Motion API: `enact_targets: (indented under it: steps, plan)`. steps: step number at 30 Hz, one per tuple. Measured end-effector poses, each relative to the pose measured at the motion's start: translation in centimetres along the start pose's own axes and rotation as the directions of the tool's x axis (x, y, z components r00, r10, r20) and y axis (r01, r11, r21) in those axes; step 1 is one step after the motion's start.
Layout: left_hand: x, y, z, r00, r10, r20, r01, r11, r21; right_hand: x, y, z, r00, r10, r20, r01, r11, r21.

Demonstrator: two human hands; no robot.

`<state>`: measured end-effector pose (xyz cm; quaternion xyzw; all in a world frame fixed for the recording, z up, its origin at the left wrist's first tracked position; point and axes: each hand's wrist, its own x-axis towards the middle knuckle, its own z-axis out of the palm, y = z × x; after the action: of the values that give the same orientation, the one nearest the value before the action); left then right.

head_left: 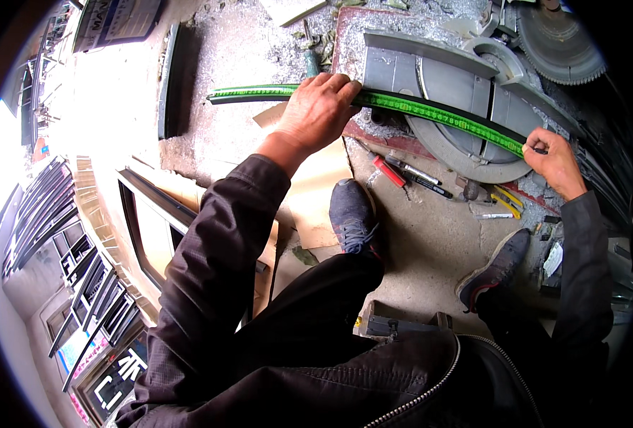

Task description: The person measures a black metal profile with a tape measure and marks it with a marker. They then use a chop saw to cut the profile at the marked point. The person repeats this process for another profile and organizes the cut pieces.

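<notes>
A bright green tape measure [438, 114] is stretched along a long dark strip [473, 118], which looks like a frame profile. My left hand [316, 110] is closed over both near their middle, and the fingers hide that stretch. At the right end, my right hand [555, 164] pinches the tape and the strip's tip between thumb and fingers. Strip and tape slope gently down to the right, passing in front of the round grey base [438, 146] of a mitre saw. The saw's toothed blade [562, 46] is at the upper right.
Below the saw base lie a red-handled tool [389, 172], markers [429, 187] and a yellow-handled tool [507, 201]. Metal shavings cover the ground around the saw. My shoes [352, 214] stand on either side of the loose tools. A framed panel [149, 221] lies at left.
</notes>
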<state>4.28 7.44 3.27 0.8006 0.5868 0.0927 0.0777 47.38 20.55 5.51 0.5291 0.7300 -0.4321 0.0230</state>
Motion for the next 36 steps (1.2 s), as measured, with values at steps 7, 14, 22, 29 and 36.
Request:
enact_targets:
  steps: [7,14,22,29,36]
  plan:
    - [-0.1,-0.2,0.4,1.000,0.008,-0.023,-0.008,1.000,0.028,-0.2,-0.6,-0.3,1.000,-0.015,0.019,0.015,1.000,0.007]
    - [-0.2,-0.4,0.8,0.999,0.027,-0.045,-0.025,0.999,0.037,-0.1,-0.5,-0.3,1.000,-0.006,0.008,0.006,0.999,-0.033]
    - [-0.3,-0.4,0.5,0.999,0.015,-0.034,-0.014,1.000,0.023,-0.1,-1.4,-0.5,0.999,0.036,0.023,-0.035,0.998,-0.046]
    - [-0.1,-0.9,0.8,0.998,0.013,0.063,-0.012,1.000,-0.015,0.2,1.7,-0.8,0.989,-0.127,0.077,0.132,0.989,-0.063]
    - [0.5,0.5,0.1,0.998,-0.021,0.052,0.019,0.999,0.036,-0.8,-0.9,-0.9,0.992,0.117,-0.036,-0.122,0.973,-0.196]
